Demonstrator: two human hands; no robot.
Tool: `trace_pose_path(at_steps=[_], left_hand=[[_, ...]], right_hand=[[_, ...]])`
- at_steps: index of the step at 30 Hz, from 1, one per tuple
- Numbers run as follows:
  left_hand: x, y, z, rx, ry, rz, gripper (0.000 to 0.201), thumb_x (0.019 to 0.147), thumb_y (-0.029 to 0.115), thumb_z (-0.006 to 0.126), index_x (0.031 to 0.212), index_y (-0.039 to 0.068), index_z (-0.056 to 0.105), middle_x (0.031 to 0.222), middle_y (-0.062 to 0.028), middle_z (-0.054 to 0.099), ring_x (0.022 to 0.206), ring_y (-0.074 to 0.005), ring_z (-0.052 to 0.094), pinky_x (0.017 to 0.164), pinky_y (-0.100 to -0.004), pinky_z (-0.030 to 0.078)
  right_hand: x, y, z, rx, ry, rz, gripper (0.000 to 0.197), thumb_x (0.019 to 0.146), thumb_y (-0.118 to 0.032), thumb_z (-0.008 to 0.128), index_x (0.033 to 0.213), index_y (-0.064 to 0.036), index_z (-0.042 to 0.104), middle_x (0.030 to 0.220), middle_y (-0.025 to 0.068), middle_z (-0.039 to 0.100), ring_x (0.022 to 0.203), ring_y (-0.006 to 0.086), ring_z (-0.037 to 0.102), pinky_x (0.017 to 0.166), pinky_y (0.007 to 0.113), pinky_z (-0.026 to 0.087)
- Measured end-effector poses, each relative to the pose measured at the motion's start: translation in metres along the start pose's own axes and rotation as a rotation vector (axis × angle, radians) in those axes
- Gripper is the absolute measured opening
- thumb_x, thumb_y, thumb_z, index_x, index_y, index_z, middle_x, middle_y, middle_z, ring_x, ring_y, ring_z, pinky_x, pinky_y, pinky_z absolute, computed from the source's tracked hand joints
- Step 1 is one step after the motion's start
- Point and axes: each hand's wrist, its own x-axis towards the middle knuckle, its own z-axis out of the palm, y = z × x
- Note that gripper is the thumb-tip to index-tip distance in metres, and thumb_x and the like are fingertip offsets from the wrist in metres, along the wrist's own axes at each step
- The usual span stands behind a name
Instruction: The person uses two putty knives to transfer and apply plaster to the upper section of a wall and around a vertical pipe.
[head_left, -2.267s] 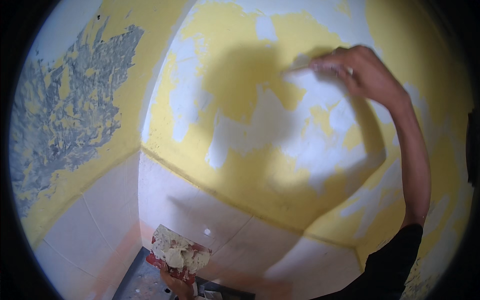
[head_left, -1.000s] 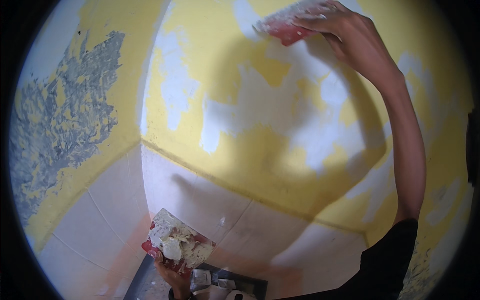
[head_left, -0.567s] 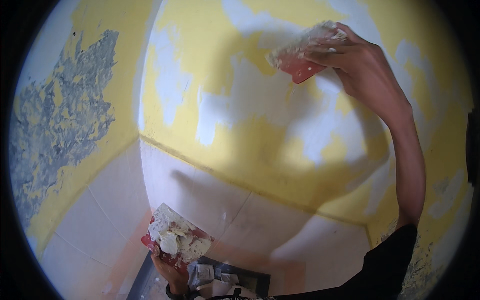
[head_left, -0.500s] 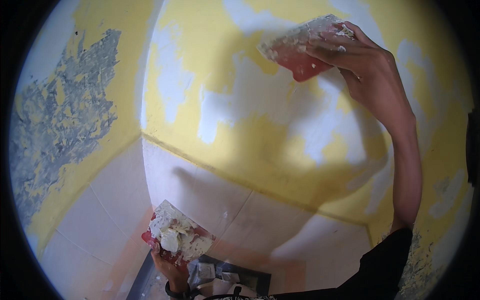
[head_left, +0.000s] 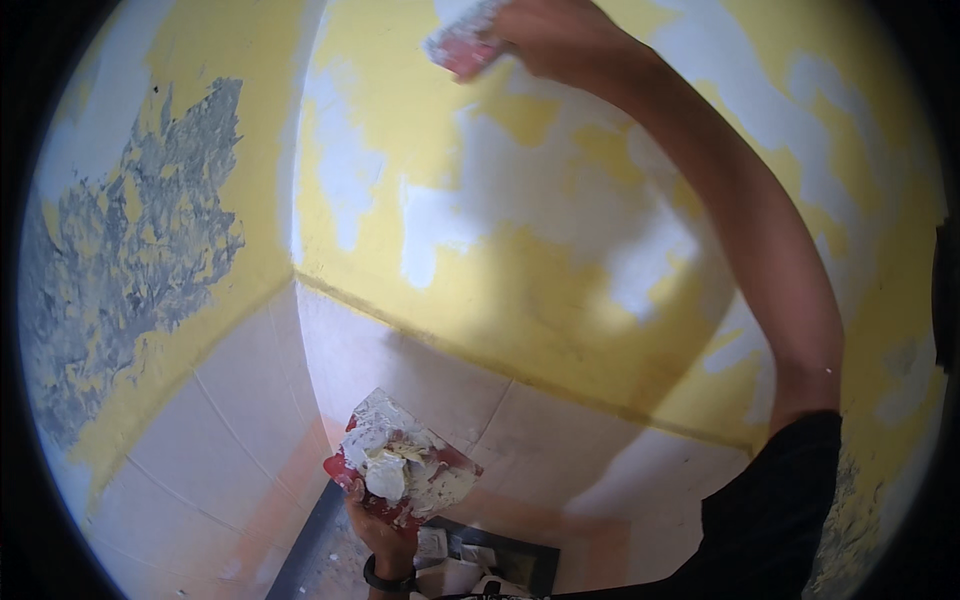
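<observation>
High on the yellow wall (head_left: 520,320), my right hand (head_left: 560,42) grips a red putty spreader (head_left: 464,50) smeared with whitish putty. Its blade is at the wall surface; whether it presses there I cannot tell. The fingers are partly hidden behind the back of the hand. Lower down, my left hand (head_left: 385,532) holds a second red putty spreader (head_left: 447,480) by its edge, face up. A lump of white putty (head_left: 387,474) sits on that one, with more smeared around it. White putty patches (head_left: 440,225) cover parts of the yellow wall.
A wall corner runs down at the left; the side wall bears a rough grey patch (head_left: 150,225). Pale tiles (head_left: 430,375) line the lower walls. Below my left hand, several whitish objects (head_left: 455,570) lie near a dark floor border (head_left: 545,570).
My right hand has moved up and to the left along the wall with its spreader. My left hand and its loaded spreader have shifted slightly right in the view.
</observation>
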Motion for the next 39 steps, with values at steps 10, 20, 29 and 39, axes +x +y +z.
trace_pose_path(at_steps=[10,20,29,39], left_hand=[[-0.022,-0.013,0.022,0.016,0.217,0.044,0.048,0.097,0.044,0.046,0.128,0.009,0.054,0.115,-0.0085,0.064,0.099,-0.023,0.067,0.074,-0.0349,0.059],[-0.007,-0.004,0.029,0.083,0.128,0.027,0.041,0.096,0.036,0.048,0.124,0.007,0.057,0.113,-0.0082,0.067,0.097,-0.0231,0.067,0.074,-0.0356,0.057],[-0.015,0.013,0.009,0.114,0.067,0.038,0.045,0.099,0.032,0.043,0.128,0.001,0.055,0.121,-0.0129,0.066,0.106,-0.0263,0.066,0.092,-0.0405,0.053],[0.009,0.032,-0.041,0.257,0.111,-0.096,0.036,0.095,0.026,0.05,0.12,0.0,0.058,0.111,-0.012,0.068,0.096,-0.0238,0.067,0.086,-0.0379,0.054]], right_hand=[[-0.131,-0.011,-0.076,0.177,0.167,-0.044,0.037,0.079,0.005,0.059,0.106,-0.0161,0.074,0.103,0.0031,0.073,0.097,0.0234,0.068,0.085,0.035,0.056],[-0.277,-0.247,-0.004,1.786,0.19,0.662,0.018,0.091,-0.001,0.065,0.107,0.0032,0.069,0.102,0.0191,0.073,0.097,0.0281,0.072,0.085,0.035,0.057],[-0.331,-0.314,0.043,1.456,0.039,0.425,0.033,0.081,0.002,0.059,0.111,-0.0056,0.071,0.11,0.0124,0.072,0.104,0.0314,0.069,0.093,0.042,0.056],[-0.288,-0.251,0.087,1.94,-0.334,0.682,0.02,0.093,-0.007,0.061,0.112,0.002,0.061,0.072,-0.0038,0.049,0.062,0.0022,0.039,0.054,0.021,0.032]])
